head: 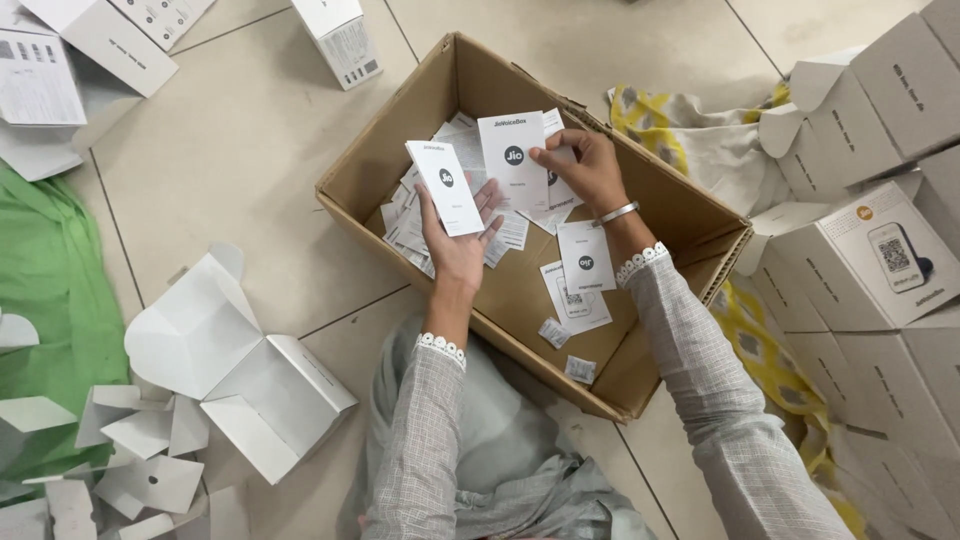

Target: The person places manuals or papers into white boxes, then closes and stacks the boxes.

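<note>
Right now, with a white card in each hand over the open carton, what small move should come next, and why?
Probably bring the right hand leftward and lay its white booklet onto the card held up in the left hand. Both hands grip similar white leaflets above the cardboard box, and more lie loose inside it, which suggests gathering them into one stack.

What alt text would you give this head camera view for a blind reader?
Over an open brown cardboard box of loose white leaflets, the left hand holds a small white booklet and the right hand another white booklet. White cartons surround it.
</note>
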